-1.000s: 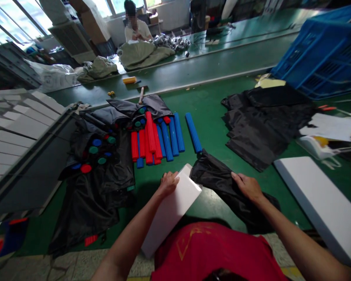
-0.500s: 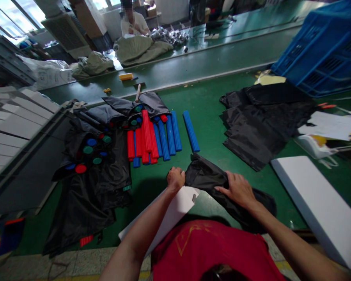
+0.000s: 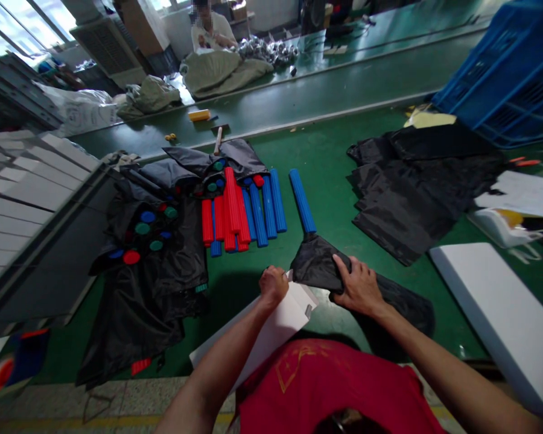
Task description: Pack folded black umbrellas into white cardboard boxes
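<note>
Mid-frame, a glossy cloth bag (image 3: 319, 262) is plain black; the long cardboard box (image 3: 271, 331) below it is white. Ribbed plastic rods at centre left run in lengthwise stripes, some bright red (image 3: 230, 205), some blue (image 3: 277, 202). The smooth desk (image 3: 317, 138) is deep green, the slatted plastic crate (image 3: 511, 78) at upper right strong blue. At bottom centre, a crimson cloth shirt (image 3: 344, 380) bears thin yellow line-work.

A factory workshop with a long green worktable (image 3: 319, 144).
Beyond the fingers (image 3: 342, 267), a co-worker (image 3: 215, 36) sits behind a second bench (image 3: 353, 87) bearing a heap of shiny metal parts (image 3: 274, 53). Left of the fingers, white boxes (image 3: 20, 202) stand in a row, with red rods (image 3: 231, 208) nearer; to their right lie stacked black bags (image 3: 400, 211), a blue plastic crate (image 3: 509, 81) farther off.
</note>
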`<act>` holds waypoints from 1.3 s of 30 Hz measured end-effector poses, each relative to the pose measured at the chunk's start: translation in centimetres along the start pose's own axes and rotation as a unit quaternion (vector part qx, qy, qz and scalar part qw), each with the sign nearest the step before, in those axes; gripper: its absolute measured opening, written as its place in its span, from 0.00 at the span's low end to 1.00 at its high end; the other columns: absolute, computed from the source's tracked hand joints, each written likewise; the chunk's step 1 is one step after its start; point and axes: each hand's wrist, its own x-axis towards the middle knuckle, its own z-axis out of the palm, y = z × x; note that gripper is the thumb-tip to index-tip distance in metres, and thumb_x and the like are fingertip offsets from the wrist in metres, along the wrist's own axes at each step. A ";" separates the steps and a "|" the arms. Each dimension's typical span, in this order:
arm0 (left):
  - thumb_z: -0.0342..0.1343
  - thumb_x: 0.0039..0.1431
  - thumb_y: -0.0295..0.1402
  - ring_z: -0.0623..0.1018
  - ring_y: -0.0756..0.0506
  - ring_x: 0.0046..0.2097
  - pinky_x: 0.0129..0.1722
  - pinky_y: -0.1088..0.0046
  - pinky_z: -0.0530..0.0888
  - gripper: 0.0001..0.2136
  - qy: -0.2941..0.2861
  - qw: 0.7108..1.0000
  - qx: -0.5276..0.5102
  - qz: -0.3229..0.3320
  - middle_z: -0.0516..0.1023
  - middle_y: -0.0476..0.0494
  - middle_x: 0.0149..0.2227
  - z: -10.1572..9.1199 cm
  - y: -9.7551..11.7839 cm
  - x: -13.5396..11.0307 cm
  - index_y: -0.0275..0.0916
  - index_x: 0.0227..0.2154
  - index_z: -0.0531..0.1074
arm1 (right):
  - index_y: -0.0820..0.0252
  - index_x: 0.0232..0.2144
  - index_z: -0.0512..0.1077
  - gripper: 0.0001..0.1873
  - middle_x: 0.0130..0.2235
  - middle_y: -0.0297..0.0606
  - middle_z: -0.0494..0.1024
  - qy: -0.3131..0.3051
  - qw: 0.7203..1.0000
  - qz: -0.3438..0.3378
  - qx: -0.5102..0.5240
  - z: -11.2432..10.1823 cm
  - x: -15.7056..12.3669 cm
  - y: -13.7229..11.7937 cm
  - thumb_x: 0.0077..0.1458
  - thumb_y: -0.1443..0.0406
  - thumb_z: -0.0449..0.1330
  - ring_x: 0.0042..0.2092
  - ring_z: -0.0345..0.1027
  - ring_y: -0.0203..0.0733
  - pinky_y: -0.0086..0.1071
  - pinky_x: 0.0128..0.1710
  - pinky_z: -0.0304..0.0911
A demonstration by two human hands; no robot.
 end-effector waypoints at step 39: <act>0.49 0.59 0.36 0.79 0.44 0.43 0.41 0.74 0.70 0.15 -0.025 0.998 -0.062 -0.008 0.81 0.37 0.40 0.4 1.6 3.4 0.39 0.38 0.80 | 0.52 0.64 0.55 0.33 0.68 0.36 0.50 0.015 0.970 -0.234 -0.058 -0.3 -2.7 -1.6 0.58 0.75 0.46 0.65 0.43 0.61 0.65 0.58 0.42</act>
